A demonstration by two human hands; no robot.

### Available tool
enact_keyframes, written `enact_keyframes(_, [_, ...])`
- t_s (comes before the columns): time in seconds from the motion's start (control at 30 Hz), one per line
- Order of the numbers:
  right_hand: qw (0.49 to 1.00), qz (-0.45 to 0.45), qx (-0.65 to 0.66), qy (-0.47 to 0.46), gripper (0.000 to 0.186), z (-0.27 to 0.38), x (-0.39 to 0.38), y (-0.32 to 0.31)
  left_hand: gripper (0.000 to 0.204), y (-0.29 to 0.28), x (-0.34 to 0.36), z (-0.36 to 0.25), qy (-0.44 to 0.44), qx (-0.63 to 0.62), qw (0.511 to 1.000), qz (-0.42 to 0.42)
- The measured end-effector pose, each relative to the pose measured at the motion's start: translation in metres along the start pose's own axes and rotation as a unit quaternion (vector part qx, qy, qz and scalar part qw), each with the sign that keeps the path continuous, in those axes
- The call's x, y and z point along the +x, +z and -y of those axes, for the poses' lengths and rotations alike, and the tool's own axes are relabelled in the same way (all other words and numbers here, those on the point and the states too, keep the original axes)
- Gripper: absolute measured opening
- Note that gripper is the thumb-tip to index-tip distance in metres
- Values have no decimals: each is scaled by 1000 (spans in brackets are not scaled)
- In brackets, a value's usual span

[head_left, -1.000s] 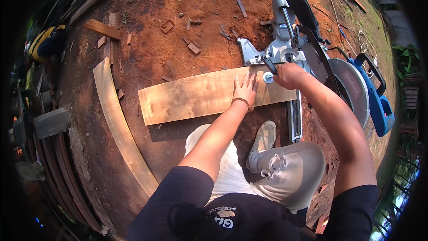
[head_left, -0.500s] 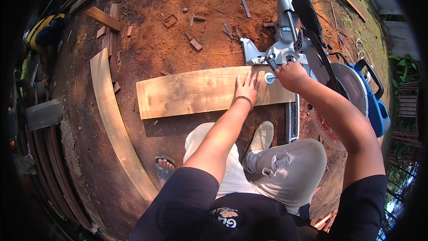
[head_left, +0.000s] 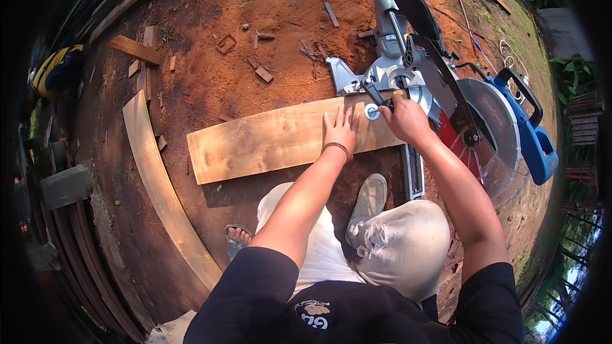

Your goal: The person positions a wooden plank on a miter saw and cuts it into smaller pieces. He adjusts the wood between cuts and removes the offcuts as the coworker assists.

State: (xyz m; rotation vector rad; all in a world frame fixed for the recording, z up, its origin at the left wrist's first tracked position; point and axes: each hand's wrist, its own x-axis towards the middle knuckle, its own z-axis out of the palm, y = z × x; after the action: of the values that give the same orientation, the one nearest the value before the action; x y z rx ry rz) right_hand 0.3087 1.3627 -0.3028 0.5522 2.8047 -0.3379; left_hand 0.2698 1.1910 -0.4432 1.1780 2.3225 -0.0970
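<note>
Left hand: palm down, flat on the wooden board, fingers spread, grip released. Right hand: knuckles up, grip clenched around the clamp.

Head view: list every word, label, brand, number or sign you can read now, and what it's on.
Round grey blade guard of the miter saw: a line of lettering, not copied out here.
Black shirt, chest: white lettering beside a printed picture, not copied out; its smaller line is too blurred to read.
Saw's grey body: a small mark, too small to read.
Board: no lettering visible.
</note>
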Motion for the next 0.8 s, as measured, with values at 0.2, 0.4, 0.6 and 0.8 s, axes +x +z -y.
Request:
enact_keyframes(0.2, [954, -224, 192, -55, 61, -37, -73, 75, 125, -8, 0, -10, 11, 21, 1000, -19])
enact_keyframes(0.4, [672, -13, 633, 383, 37, -62, -115, 214, 127, -13, 3, -11, 44, 37, 998, -11])
enact_keyframes(0.6, [553, -64, 763, 328, 43, -73, -73, 243, 131, -8, 13, -13, 43, 9, 999, -29])
enact_keyframes(0.8, [524, -90, 798, 284, 38, -70, -57, 233, 134, -7, 20, -11, 40, 30, 998, -30])
